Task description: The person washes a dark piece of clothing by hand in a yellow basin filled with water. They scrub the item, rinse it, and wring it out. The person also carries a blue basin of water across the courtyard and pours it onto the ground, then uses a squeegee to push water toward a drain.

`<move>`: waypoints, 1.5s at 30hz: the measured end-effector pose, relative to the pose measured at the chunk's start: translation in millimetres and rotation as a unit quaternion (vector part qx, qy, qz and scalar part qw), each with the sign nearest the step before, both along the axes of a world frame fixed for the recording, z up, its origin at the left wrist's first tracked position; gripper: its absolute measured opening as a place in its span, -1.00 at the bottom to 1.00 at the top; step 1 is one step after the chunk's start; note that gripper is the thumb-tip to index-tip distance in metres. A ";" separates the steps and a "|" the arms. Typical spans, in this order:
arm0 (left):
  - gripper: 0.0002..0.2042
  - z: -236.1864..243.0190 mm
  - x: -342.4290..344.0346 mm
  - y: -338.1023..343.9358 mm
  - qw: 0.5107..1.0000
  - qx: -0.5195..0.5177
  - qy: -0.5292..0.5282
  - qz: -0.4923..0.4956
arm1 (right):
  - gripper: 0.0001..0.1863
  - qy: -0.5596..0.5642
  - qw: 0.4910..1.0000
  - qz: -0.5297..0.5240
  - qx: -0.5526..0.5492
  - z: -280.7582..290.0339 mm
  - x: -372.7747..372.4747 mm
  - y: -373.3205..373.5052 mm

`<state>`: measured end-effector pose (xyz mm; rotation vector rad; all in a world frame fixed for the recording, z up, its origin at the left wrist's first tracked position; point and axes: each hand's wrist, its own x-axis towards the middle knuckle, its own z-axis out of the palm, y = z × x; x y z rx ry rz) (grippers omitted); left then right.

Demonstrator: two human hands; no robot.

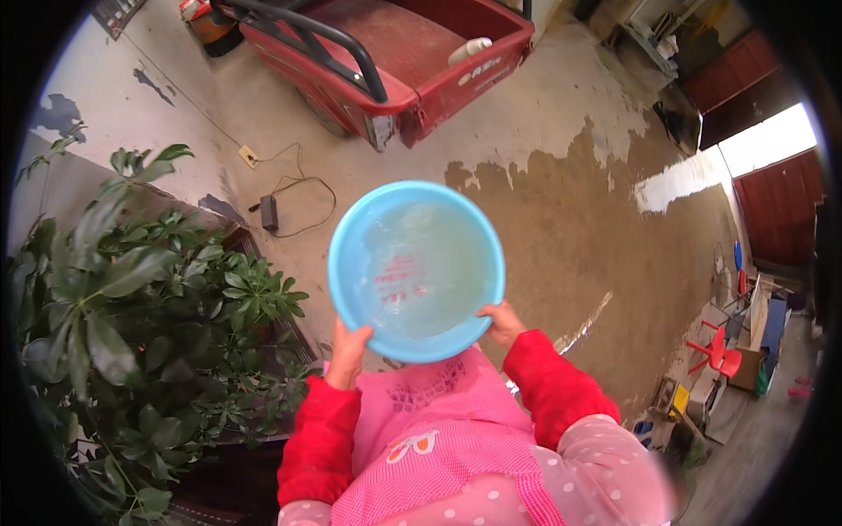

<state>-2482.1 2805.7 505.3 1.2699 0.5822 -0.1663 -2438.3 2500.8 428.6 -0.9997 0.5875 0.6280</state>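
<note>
A round light-blue plastic basin (447,245) with clear water in it is held out in front of my body. My left hand (353,351) grips its lower left rim, thumb over the edge. My right hand (502,323) holds the lower right rim in the same way. Both forearms are in red sleeve covers, over a pink apron (412,456) just below the basin.
A red cargo cart (377,44) stands ahead. A charger (268,212) with a looped cable lies on the floor (579,254), which has wet patches. Leafy plants (132,307) fill the left. A red chair (715,351) and clutter line the right wall, near red doors (772,202).
</note>
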 end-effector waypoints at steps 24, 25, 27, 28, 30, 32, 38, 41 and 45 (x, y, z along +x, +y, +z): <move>-0.60 -333.7 204.9 -109.6 0.963 0.089 0.220 -0.130 | -0.68 0.270 0.921 -0.239 0.149 -385.3 27.9 -66.1; -0.60 -330.8 214.1 -124.3 0.960 0.121 0.222 -0.120 | -0.62 0.223 0.926 -0.274 0.131 -357.2 45.3 -78.3; -0.54 -320.6 222.0 -172.7 0.962 0.126 0.169 -0.175 | -0.56 0.194 0.946 -0.231 0.116 -320.0 58.9 -140.6; -0.54 -317.6 219.2 -194.8 0.971 0.089 0.131 -0.181 | -0.54 0.144 0.950 -0.261 0.094 -300.2 59.8 -164.4; -0.51 -293.9 216.7 -244.9 0.973 0.013 0.086 -0.214 | -0.51 0.078 0.953 -0.293 0.021 -265.4 50.9 -219.9; -0.46 -243.4 218.8 -293.9 0.966 -0.032 0.102 -0.234 | -0.50 0.045 0.941 -0.333 -0.035 -209.2 45.2 -267.9; -0.37 -134.2 216.8 -339.8 0.948 -0.068 0.172 -0.260 | -0.45 -0.049 0.879 -0.455 -0.133 -77.3 22.2 -377.9; -0.44 -99.2 221.7 -323.1 0.935 -0.092 0.187 -0.286 | -0.45 -0.044 0.855 -0.493 -0.155 -40.3 -1.8 -404.9; -0.51 -59.5 238.9 -303.7 0.936 -0.084 0.187 -0.284 | -0.43 -0.023 0.816 -0.565 -0.123 -15.4 -24.0 -405.9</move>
